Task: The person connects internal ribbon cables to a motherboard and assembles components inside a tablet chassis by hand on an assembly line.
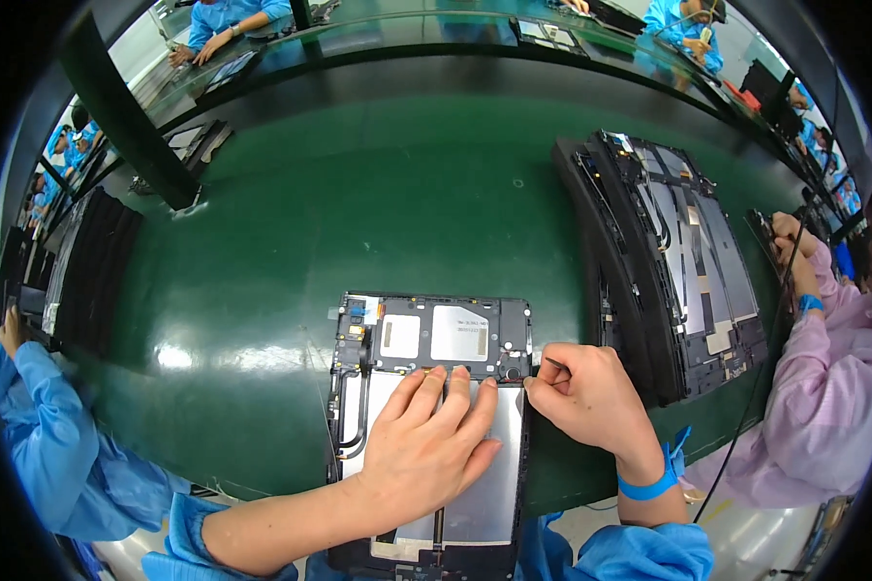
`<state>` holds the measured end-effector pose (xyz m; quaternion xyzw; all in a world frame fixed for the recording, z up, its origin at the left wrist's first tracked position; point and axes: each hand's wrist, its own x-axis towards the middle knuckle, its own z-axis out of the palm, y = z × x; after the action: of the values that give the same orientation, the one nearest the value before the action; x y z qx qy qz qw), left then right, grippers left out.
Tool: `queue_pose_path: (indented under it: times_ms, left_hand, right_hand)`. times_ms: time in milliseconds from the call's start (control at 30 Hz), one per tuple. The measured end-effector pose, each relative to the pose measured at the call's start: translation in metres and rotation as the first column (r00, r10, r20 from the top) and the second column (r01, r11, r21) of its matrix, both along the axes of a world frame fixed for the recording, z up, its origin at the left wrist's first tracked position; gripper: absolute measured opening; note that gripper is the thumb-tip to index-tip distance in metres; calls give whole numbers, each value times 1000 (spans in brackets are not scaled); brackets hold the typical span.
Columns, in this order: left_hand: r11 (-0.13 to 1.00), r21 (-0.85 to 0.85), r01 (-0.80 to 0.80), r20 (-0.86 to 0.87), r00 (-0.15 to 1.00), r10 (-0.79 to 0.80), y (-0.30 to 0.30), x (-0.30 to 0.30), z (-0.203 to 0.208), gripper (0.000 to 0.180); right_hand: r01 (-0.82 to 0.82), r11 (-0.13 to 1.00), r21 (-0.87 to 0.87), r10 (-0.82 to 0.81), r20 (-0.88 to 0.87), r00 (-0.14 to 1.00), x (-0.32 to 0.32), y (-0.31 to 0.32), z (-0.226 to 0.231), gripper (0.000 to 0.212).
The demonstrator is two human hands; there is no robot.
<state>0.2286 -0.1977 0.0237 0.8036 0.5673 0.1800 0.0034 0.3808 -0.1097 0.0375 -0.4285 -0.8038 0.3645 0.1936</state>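
An opened tablet-like device (494,465) lies on the green bench in front of me. Its black frame carries silver metal plates, ribbon cables and small parts. My left hand (421,441) rests across it, fingers stretched out and tips by the lower edge of the upper black section. At the device's right edge, my right hand (591,392) is closed in a pinch, beside a small round part (513,373) in the frame. A thin dark sliver shows at its fingers; what they hold is too small to make out. A blue wrist strap (649,479) circles my right wrist.
A leaning stack of similar opened devices (707,261) stands on the right, with black foam-like sheets among them. Another dark stack (92,266) is at the left, near a dark green post (126,116). Co-workers sit on both sides, one in a pink sleeve (794,416).
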Motion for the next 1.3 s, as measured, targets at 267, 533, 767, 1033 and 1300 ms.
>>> queue_pose_path:
  times_ms: [267, 533, 767, 1033, 1300]
  left_hand:
    - [999, 36, 27, -47, 999, -26, 0, -2, -2, 44]
    - [1000, 23, -1, 66, 998, 0, -1, -3, -6, 46]
    - [995, -86, -42, 260, 964, 63, 6, -5, 10, 43]
    - [977, -213, -25, 293, 952, 89, 34, -6, 16, 18]
    - [895, -446, 11, 389, 903, 183, 48, -7, 15, 9]
  right_hand:
    - [67, 997, -24, -66, 8, 998, -2, -6, 1, 21]
    - [27, 979, 203, -56, 142, 988, 4, -7, 3, 14]
    - [-92, 963, 253, 38, 212, 977, 0, -12, 24, 17]
    - [-170, 949, 264, 101, 256, 961, -12, 0, 18, 15]
    - [-160, 982, 102, 156, 49, 987, -14, 8, 17, 14]
